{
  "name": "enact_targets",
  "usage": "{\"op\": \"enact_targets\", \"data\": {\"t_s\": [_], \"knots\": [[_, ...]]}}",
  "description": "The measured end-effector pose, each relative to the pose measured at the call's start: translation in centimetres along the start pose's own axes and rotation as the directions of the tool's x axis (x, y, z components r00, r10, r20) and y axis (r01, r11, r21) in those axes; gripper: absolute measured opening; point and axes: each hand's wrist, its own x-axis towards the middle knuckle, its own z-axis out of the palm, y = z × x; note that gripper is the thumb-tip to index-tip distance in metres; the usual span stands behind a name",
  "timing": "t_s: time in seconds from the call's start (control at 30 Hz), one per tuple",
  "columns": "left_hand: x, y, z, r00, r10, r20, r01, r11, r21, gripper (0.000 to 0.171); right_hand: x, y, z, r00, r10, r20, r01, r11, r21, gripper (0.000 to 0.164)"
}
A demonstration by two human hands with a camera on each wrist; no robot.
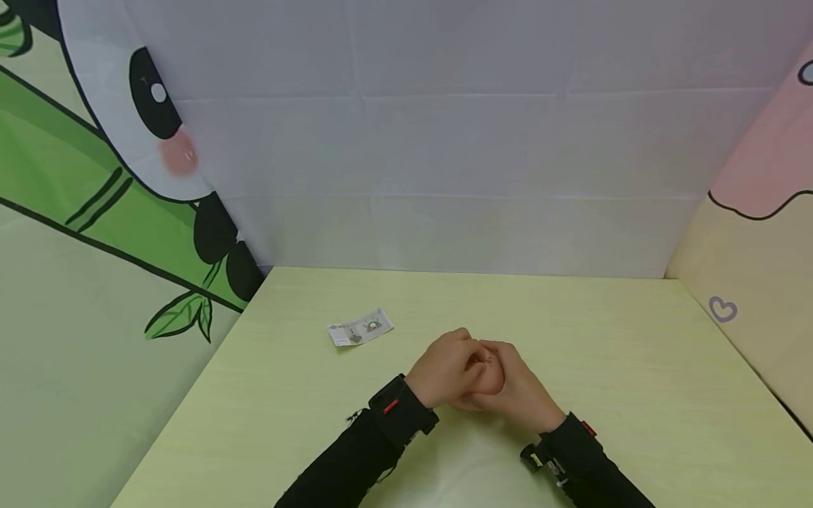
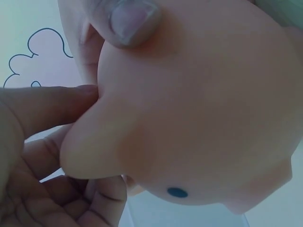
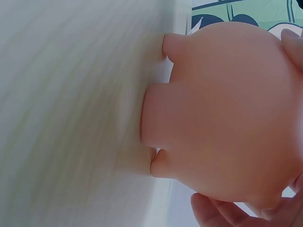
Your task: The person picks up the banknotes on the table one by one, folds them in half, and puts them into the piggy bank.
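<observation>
A round, pinkish-orange piggy bank sits between the two hands, partly covered by them in the head view. The left wrist view shows the piggy bank's dark eye and a pointed ear. My left hand holds it from the left, fingers curled at the ear. From the right, my right hand grips its side. In the right wrist view the stubby feet of the piggy bank meet the table surface. A banknote lies flat beyond the left hand, touched by neither hand.
The pale yellow table runs back to a whitish cloth wall. A printed panel with green leaf drawings stands at the left, and a beige and pink panel at the right.
</observation>
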Motion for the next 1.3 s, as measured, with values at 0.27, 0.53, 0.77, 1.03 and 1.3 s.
{"op": "enact_targets", "data": {"t_s": [0.27, 0.53, 0.77, 1.03, 1.3], "knots": [[0.1, 0.0, 0.1, 1.0, 0.009, 0.001, -0.009, 1.0, 0.024, 0.012, -0.9, -0.1, -0.2, 0.995, 0.087, -0.041, -0.09, 0.993, -0.073, 0.094], [-0.3, -0.4, 0.2, 1.0, 0.014, -0.015, -0.015, 0.999, -0.052, 0.012, -1.1, 0.0, -0.4, 0.995, 0.094, -0.046, -0.098, 0.989, -0.107, 0.095], [-0.9, -0.9, 0.2, 0.997, -0.037, -0.071, 0.02, 0.975, -0.221, 0.014, -1.2, 0.1, -0.4, 0.993, 0.101, -0.059, -0.108, 0.986, -0.13, 0.094], [-1.9, -2.3, -0.2, 0.967, -0.091, -0.237, 0.004, 0.939, -0.343, 0.02, -1.2, 0.2, -0.2, 0.993, 0.086, -0.082, -0.098, 0.983, -0.154, 0.094], [-3.2, -5.0, -1.5, 0.914, -0.184, -0.361, 0.055, 0.939, -0.34, 0.038, -1.1, 0.0, 0.0, 0.988, 0.122, -0.097, -0.135, 0.982, -0.135, 0.096]]}}
